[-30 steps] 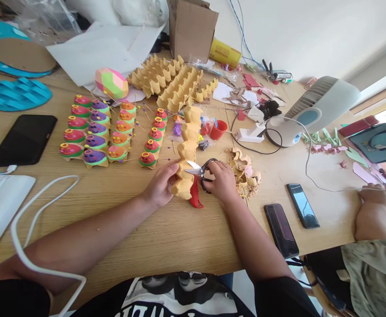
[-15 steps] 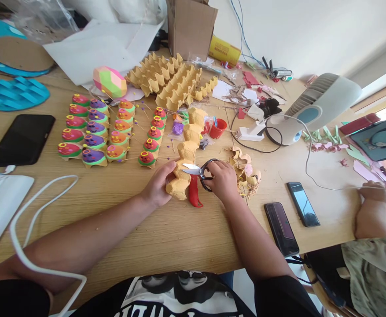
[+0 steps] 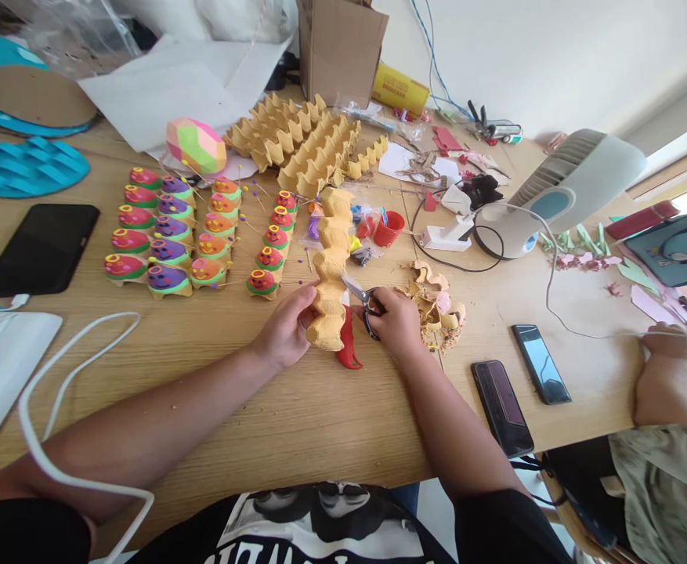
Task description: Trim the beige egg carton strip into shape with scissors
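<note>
My left hand (image 3: 287, 329) grips the near end of a long yellow egg-carton strip (image 3: 331, 266) that stretches away from me over the wooden table (image 3: 296, 415). My right hand (image 3: 393, 321) is closed on black-handled scissors (image 3: 362, 298), whose blades meet the strip's right edge. A red-handled tool (image 3: 348, 348) lies on the table under the strip, between my hands. Cardboard scraps (image 3: 434, 301) are piled just right of my right hand.
Rows of painted egg-cup figures (image 3: 184, 235) stand to the left, with egg trays (image 3: 301, 149) and a cardboard box (image 3: 340, 51) behind. Two phones (image 3: 519, 384) lie at right, another phone (image 3: 41, 247) at left. A desk fan (image 3: 560, 192) and another person's hand (image 3: 666, 345) are at right.
The scissor blades, wide open before, have closed into the strip's right edge. The strip has swung a little, its far end now pointing straighter away.
</note>
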The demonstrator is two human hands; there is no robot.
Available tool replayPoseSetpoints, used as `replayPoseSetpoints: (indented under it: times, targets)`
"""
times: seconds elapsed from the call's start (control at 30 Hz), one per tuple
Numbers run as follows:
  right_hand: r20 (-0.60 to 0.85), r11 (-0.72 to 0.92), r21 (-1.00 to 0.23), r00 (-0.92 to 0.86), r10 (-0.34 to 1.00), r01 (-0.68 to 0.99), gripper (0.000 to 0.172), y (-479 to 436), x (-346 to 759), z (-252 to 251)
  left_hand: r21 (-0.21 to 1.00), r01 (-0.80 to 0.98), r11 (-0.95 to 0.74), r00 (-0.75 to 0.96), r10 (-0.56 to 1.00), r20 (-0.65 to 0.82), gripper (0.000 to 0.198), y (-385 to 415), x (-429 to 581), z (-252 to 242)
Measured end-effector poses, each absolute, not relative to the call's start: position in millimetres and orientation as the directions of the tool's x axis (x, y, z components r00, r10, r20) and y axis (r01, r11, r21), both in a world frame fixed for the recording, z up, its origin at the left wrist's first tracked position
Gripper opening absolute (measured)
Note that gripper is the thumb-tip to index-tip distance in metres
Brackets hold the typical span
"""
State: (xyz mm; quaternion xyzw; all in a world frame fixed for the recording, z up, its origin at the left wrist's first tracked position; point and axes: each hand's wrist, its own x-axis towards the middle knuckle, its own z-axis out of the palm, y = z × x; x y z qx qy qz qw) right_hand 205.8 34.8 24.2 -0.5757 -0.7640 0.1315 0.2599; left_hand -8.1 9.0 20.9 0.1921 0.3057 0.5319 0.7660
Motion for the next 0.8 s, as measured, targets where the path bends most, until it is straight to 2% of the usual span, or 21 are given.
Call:
replayPoseSetpoints:
  times: [0.1, 0.2, 0.37, 0.43, 0.6, 0.8]
  targets:
    - [0.179, 0.181, -0.665, -0.081, 0.981, 0.725, 0.042, 35.9, 205.8, 23.3, 0.638, -0.698, 0.325, 0.229, 0.945, -0.231, 0.036, 9.4, -7.0, 21.2]
    - [0.123, 0.118, -0.823, -0.028, 0.992, 0.555, 0.046, 38.5, 205.6, 20.8, 0.669, -0.685, 0.288, 0.223, 0.957, -0.184, 0.036, 10.0, -5.6, 22.5]
    - [0.030, 0.041, -0.962, -0.045, 0.999, 0.271, 0.042, 38.1, 200.2, 23.1, 0.734, -0.623, 0.271, 0.258, 0.957, -0.134, 0.043, 9.1, -5.0, 22.8]
    - [-0.035, -0.018, -0.990, -0.118, 0.992, 0.140, 0.041, 35.6, 197.2, 27.0, 0.755, -0.605, 0.254, 0.267, 0.958, -0.108, 0.046, 8.3, -4.9, 22.1]
    - [-0.126, -0.148, -0.988, -0.350, 0.928, -0.037, 0.041, 30.3, 193.0, 31.5, 0.770, -0.593, 0.238, 0.286, 0.955, -0.074, 0.050, 7.6, -3.4, 20.5]
    - [-0.159, -0.222, -0.967, -0.383, 0.910, -0.124, 0.043, 30.4, 193.1, 26.3, 0.775, -0.586, 0.237, 0.312, 0.948, -0.054, 0.054, 8.5, -2.5, 19.4]
